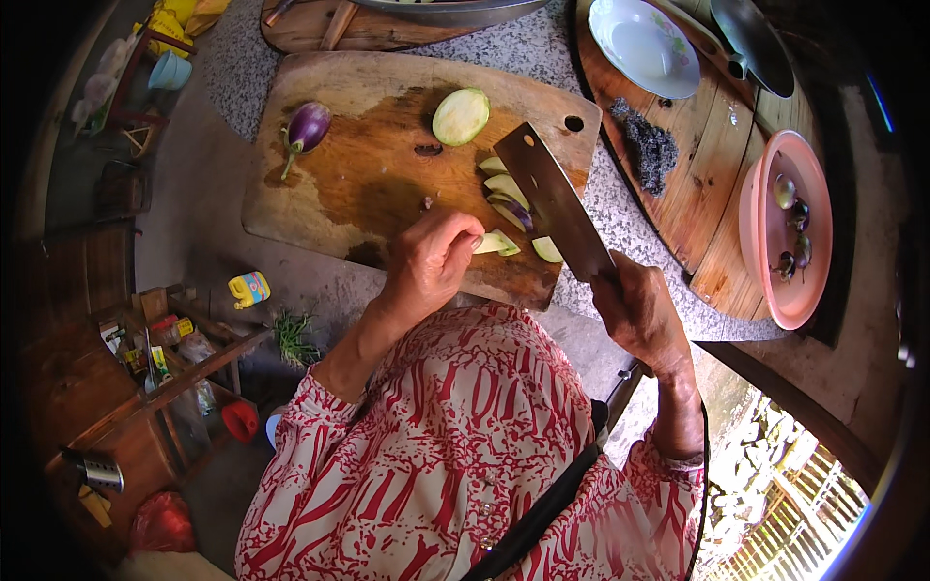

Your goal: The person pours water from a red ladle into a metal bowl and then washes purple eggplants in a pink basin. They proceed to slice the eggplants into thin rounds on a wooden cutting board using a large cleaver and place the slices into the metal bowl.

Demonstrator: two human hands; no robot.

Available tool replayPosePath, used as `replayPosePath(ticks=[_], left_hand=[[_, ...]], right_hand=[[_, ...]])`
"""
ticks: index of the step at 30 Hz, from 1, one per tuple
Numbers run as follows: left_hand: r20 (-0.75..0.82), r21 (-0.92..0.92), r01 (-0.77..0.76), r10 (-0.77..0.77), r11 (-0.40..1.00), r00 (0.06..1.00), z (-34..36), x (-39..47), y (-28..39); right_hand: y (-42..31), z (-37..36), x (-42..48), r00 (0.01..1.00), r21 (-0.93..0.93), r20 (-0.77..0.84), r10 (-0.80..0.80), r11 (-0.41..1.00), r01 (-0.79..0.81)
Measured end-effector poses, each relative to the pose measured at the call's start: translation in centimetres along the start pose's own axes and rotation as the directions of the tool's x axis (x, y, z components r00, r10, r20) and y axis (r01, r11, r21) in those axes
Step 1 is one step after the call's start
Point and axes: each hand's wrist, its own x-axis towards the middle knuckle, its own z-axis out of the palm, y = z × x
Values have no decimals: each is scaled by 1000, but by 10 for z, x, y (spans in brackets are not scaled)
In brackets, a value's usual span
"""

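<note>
My right hand (643, 316) grips the handle of a cleaver (556, 200), its broad dark blade slanting up and left over the right part of a wooden cutting board (341, 80). My left hand (436, 258) is curled over the board's near edge. Its fingertips meet beside a pale eggplant piece (498, 243); whether they pinch it I cannot tell. Several cut wedges (505, 190) lie left of the blade, partly covered by it. A halved eggplant (461, 118) rests cut face up farther back. At the left sits a whole purple eggplant (309, 127) with its stem.
A pink plastic basin (755, 240) holding several small eggplants stands at right on a round wooden board (716, 210). On that board are a dark scouring pad (647, 149), a white dish (639, 47) and a pan (759, 43). A metal basin (450, 13) stands behind the cutting board.
</note>
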Motion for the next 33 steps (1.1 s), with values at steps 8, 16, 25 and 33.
replayPosePath(ticks=[8, 16, 25, 33], left_hand=[[278, 58, -29, 12, 998, 960, -31, -19, 17], [92, 108, -221, 212, 969, 973, 22, 18, 29], [256, 452, -327, 231, 830, 939, 75, 15, 27], [195, 392, -296, 236, 871, 952, 72, 12, 24]], right_hand=[[5, -5, -12, 999, -26, -16, 47, 999, -48], [12, -19, -19, 988, -5, -113, 101, 995, -102], [24, -13, -41, 958, 120, -127, 256, 963, -242], [33, -6, -41, 950, 172, -131, 285, 950, -261]])
